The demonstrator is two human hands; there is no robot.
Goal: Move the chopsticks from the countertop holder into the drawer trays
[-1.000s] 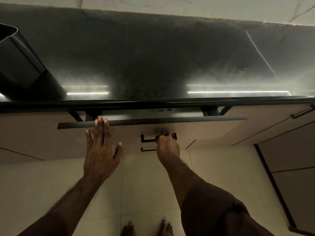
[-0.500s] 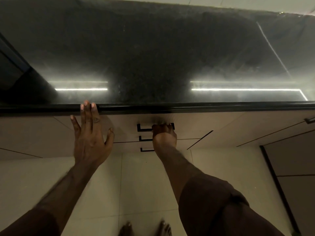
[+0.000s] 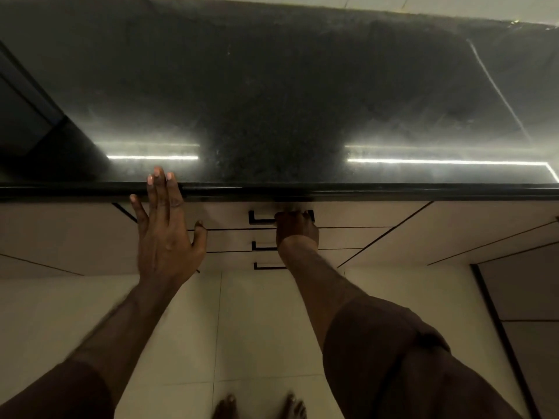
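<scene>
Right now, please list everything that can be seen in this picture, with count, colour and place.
countertop: one, black and shiny, across the top
dark object: one, on the countertop at far left, cannot identify
drawers: three, beige, stacked under the countertop, all shut
drawer handles: three, black, middle of each drawer front
cabinet doors: beige, beside the drawers
floor: pale tiles, below
feet: two, bare, bottom edge
left hand: open, flat, fingertips over the countertop edge
right hand: closed on the top drawer handle

Two hands (image 3: 169, 237), three drawer handles (image 3: 261, 217), two feet (image 3: 225, 408)
</scene>
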